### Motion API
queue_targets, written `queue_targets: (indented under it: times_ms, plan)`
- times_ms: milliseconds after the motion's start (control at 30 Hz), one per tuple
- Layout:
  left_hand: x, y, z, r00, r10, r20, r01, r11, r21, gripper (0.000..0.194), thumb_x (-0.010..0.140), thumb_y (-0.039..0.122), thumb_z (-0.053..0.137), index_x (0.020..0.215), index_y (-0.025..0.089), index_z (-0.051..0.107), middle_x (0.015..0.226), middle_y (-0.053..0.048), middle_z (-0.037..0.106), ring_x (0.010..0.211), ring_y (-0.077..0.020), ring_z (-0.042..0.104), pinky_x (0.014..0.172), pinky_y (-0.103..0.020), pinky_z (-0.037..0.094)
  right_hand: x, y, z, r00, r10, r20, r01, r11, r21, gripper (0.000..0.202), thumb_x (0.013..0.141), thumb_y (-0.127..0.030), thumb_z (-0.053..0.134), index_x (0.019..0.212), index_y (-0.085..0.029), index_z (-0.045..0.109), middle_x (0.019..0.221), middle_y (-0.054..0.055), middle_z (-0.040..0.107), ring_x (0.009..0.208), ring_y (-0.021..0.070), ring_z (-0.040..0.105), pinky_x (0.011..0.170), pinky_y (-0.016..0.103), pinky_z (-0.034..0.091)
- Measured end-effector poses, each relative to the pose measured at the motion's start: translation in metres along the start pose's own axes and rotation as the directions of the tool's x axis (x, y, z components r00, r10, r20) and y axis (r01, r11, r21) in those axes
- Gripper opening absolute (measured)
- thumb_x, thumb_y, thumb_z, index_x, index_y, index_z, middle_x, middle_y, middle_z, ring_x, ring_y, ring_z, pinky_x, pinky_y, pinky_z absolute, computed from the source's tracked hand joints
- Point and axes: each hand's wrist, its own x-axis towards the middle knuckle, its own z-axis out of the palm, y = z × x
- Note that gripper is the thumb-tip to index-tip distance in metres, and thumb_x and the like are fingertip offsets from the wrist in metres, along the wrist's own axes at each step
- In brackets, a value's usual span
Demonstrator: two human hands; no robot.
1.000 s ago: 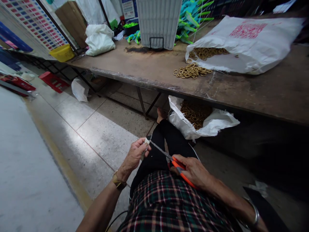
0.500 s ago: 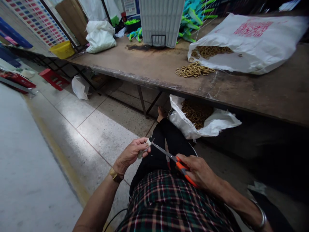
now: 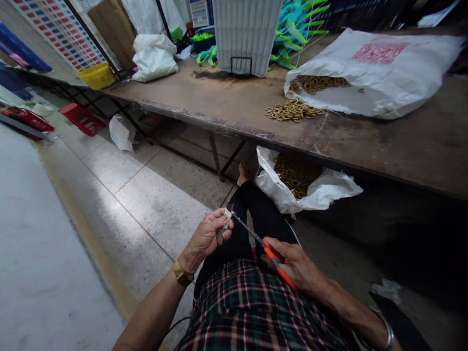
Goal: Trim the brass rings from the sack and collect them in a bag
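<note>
Above my lap, my left hand (image 3: 209, 233) pinches a small pale wrapped piece (image 3: 228, 213) between thumb and fingers. A dark, flat tip sticks up from its top, and a greyish end shows below the fingers; its exact kind is unclear. My right hand (image 3: 298, 263) is wrapped round the orange handles of a pair of scissors (image 3: 272, 254). The blades look nearly closed and point up and left. Their tip is at or very close to the pale piece; whether it touches cannot be made out.
On the brown workbench (image 3: 219, 105) lie a pile of brass-coloured rings (image 3: 292, 111) and a white sack (image 3: 387, 73) with more rings. Below the bench edge sits another open white sack (image 3: 278, 187) of rings. A grey ribbed bin (image 3: 244, 36) and a red stool (image 3: 82, 119) stand farther off.
My left hand has tilted the pale piece more upright, so more of its dark tip shows. The scissors have shifted slightly, with their tip still beside the piece.
</note>
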Motion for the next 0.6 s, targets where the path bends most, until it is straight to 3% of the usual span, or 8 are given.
queue_targets:
  times_ms: [267, 500, 600]
  plan:
    - [0.004, -0.002, 0.022, 0.995, -0.070, 0.075, 0.081, 0.984, -0.157, 0.019, 0.070, 0.020, 0.068, 0.080, 0.013, 0.053, 0.064, 0.001, 0.052, 0.045, -0.0026, 0.041, 0.045, -0.017, 0.030, -0.010, 0.004, 0.000, 0.996, -0.025, -0.085, 0.029, 0.999, 0.043, 0.021, 0.082, -0.037, 0.046, 0.081, -0.020, 0.057, 0.062, -0.001, 0.055, 0.054, 0.0099, 0.048, 0.054, 0.020, 0.039]
    - [0.006, -0.001, 0.032, 0.993, -0.077, 0.087, 0.096, 0.968, -0.231, 0.021, 0.072, 0.020, 0.066, 0.089, 0.013, 0.057, 0.066, 0.001, 0.051, 0.044, -0.0025, 0.041, 0.045, -0.018, 0.030, -0.016, 0.019, 0.005, 0.976, -0.073, -0.206, 0.079, 0.997, 0.021, 0.025, 0.083, -0.039, 0.047, 0.095, -0.020, 0.058, 0.069, 0.002, 0.062, 0.060, 0.0135, 0.055, 0.060, 0.022, 0.044]
    - [0.005, -0.002, 0.032, 0.994, -0.075, 0.077, 0.091, 0.968, -0.235, 0.021, 0.074, 0.021, 0.063, 0.092, 0.013, 0.057, 0.066, 0.001, 0.050, 0.044, -0.0025, 0.041, 0.045, -0.018, 0.030, -0.016, 0.025, 0.007, 0.961, -0.037, -0.273, 0.053, 0.997, 0.053, 0.029, 0.082, -0.040, 0.049, 0.101, -0.020, 0.057, 0.076, 0.003, 0.064, 0.060, 0.0134, 0.058, 0.059, 0.022, 0.046]
